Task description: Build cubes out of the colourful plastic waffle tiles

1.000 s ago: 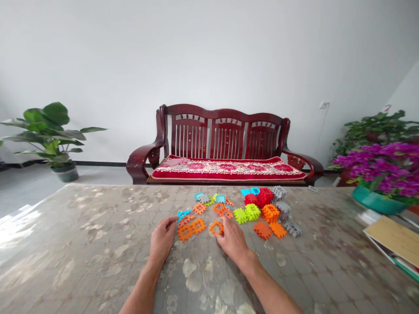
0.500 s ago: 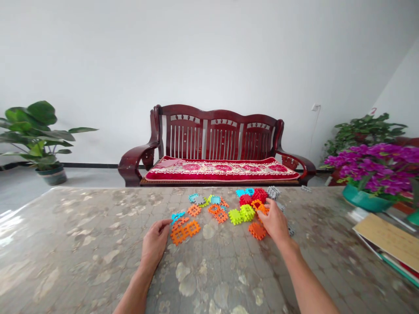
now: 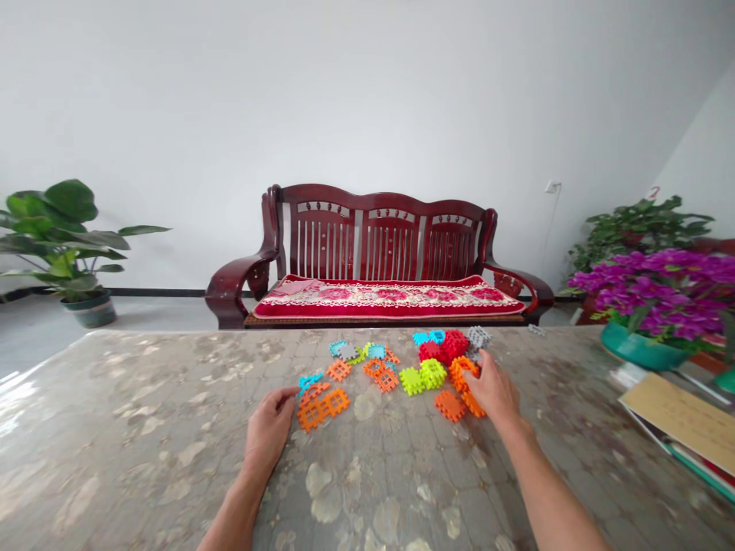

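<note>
On the table, my left hand rests with its fingers curled together. Its fingertips touch the left end of a blue interlocking tile; whether they grip it is hidden. Beside it lie an orange strip-like piece and two joined orange window tiles. At the right, my right hand has thumb and forefinger apart against a stack of orange interlocking tiles. A single orange tile lies just in front of that stack. Lime tiles and red tiles sit to its left and behind.
More mixed tiles lie mid-table, with grey tiles near the far edge. Purple flowers in a teal pot and stacked papers occupy the right side. Beyond stands a wooden bench; a potted plant is at left.
My right hand has shifted slightly right, and the orange tile at its fingers now lies on the orange stack rather than nearer the red tiles. The left hand has barely moved.
</note>
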The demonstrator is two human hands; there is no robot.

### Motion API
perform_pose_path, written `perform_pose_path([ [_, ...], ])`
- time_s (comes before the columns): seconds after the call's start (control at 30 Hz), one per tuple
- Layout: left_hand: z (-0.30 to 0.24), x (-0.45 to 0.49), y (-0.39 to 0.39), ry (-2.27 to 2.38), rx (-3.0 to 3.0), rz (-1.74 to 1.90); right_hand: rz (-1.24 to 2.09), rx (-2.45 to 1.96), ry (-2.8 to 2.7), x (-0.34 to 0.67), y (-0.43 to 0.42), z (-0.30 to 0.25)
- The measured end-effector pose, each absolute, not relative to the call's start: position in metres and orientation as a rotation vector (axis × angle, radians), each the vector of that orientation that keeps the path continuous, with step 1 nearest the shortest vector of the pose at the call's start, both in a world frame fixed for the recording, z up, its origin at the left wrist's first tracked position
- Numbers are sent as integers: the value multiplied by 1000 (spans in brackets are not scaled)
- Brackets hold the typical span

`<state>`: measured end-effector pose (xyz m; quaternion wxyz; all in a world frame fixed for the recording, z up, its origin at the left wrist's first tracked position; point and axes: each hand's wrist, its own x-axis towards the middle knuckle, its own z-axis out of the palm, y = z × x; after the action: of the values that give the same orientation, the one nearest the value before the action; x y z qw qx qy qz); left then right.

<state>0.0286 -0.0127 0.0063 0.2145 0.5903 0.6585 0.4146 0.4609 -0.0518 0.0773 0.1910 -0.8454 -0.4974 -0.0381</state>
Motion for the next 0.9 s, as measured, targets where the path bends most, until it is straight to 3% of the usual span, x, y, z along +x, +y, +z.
perform_pose_path([
  [0.33,7,29,-13,1807,1621,1173,-207,-2475,-1457,457,-49,75],
  [0.53,14,34,-16,1805,1601,1202,-317,-2246,-1532,433,-54,79],
  [0.9,17,38,-18,1796,1703,1131,298,-1695,-1956,269,-57,38],
])
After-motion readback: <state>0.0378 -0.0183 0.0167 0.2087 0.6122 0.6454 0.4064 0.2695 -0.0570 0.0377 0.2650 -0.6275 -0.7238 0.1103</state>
